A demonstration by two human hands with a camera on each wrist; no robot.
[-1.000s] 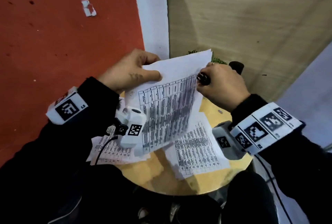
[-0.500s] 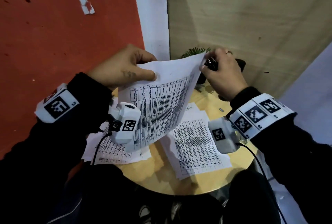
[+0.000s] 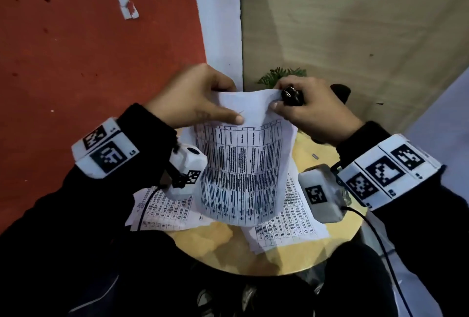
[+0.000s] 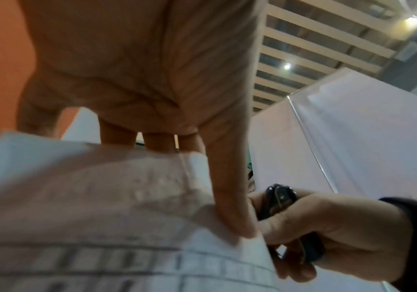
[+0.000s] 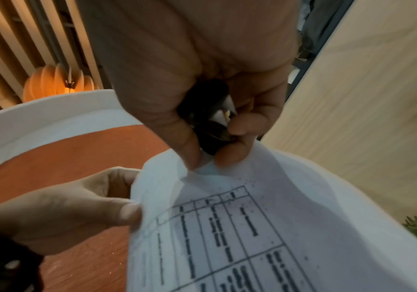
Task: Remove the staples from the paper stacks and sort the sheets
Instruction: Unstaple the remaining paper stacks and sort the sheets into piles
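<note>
Above the round table [image 3: 256,258], a printed sheet [image 3: 243,167] hangs upright between both hands, its top edge raised and its lower edge near the papers below. The sheet is white, carries a black ruled grid filled with dense text, and bows slightly across its width; whether it is one sheet or several cannot be told. A thin short mark, possibly a staple, shows near the top left corner beside the left thumb. The left hand [image 3: 195,98] pinches the top left corner, thumb on the printed face and fingers behind. The right hand [image 3: 312,111] pinches the top right corner with thumb and forefinger while its remaining fingers are curled round a black remover [image 3: 291,97]; the left wrist view shows the tool's dark body [image 4: 280,199] enclosed in that fist, and the right wrist view shows it [image 5: 212,134] pressed just above the paper edge [image 5: 227,217]. Two further printed stacks lie flat on the table: one at the left [image 3: 165,212] and one at the right [image 3: 289,225], both partly under the held sheet. A small grey object [image 3: 315,156], too small to identify, lies on the bare yellow wood by the right wrist. Beyond the table are a red floor [image 3: 88,50], a white strip [image 3: 218,24], a pale wood panel [image 3: 342,24] and a green plant [image 3: 281,74].
</note>
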